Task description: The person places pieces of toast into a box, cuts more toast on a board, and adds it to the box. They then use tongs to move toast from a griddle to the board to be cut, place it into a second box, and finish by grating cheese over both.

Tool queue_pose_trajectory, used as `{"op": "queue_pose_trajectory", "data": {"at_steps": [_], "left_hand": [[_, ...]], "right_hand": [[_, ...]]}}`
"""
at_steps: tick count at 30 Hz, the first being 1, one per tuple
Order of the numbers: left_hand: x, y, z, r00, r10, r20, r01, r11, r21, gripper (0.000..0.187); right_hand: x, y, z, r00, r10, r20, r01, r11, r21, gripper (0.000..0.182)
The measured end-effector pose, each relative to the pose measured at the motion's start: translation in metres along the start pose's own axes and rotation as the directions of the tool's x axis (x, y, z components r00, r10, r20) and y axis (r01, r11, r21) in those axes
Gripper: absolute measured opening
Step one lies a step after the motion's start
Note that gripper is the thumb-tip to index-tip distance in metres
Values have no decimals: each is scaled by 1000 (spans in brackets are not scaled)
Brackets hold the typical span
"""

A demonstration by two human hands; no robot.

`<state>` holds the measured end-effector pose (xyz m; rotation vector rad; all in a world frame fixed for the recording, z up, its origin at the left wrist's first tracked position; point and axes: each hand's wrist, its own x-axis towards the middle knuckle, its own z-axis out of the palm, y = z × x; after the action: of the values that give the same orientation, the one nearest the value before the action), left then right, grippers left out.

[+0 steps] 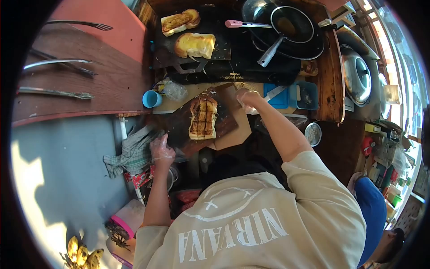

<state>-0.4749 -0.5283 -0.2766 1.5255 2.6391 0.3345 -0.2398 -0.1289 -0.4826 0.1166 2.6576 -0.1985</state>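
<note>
A grilled toast (203,119), cut into pieces and browned with dark stripes, lies on a dark wooden cutting board (226,120). My left hand (162,151), in a clear plastic glove, is closed at the board's lower left corner. Beyond the board's upper right corner, my right hand (249,98), gloved too, has its fingers curled; what they grip is hidden. Just right of it a knife (274,93) shows its pale blade over a blue lid (278,102). A brown cardboard sheet (242,134) extends from under the board.
A black griddle (219,54) at the back carries two browned toasts (195,45). Pans (292,24) and pink-handled tongs (246,24) sit to its right. Near the left hand are a blue cup (152,98) and a checked cloth (134,150). Another person (371,210) is at right.
</note>
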Motion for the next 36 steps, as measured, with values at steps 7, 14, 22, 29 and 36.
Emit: {"op": "queue_pose_trajectory", "data": {"at_steps": [7, 14, 22, 29, 36], "left_hand": [[26, -6, 21, 997, -12, 80, 13, 1000, -17, 54], [36, -12, 29, 996, 75, 55, -76, 997, 16, 53], [38, -15, 31, 995, 87, 51, -86, 996, -34, 52], [37, -15, 37, 998, 47, 45, -46, 999, -15, 48], [33, -23, 44, 996, 10, 86, -7, 1000, -31, 51]], "right_hand": [[-36, -54, -75, 802, 589, -99, -517, 767, 380, 18], [-48, -67, -120, 916, 400, 32, -400, 904, 150, 30], [-51, -118, -259, 881, -177, -440, 277, 945, 173, 93], [11, -128, -234, 752, -658, 43, 659, 748, -82, 115], [11, -149, -229, 782, -624, 4, 620, 777, -107, 93]]}}
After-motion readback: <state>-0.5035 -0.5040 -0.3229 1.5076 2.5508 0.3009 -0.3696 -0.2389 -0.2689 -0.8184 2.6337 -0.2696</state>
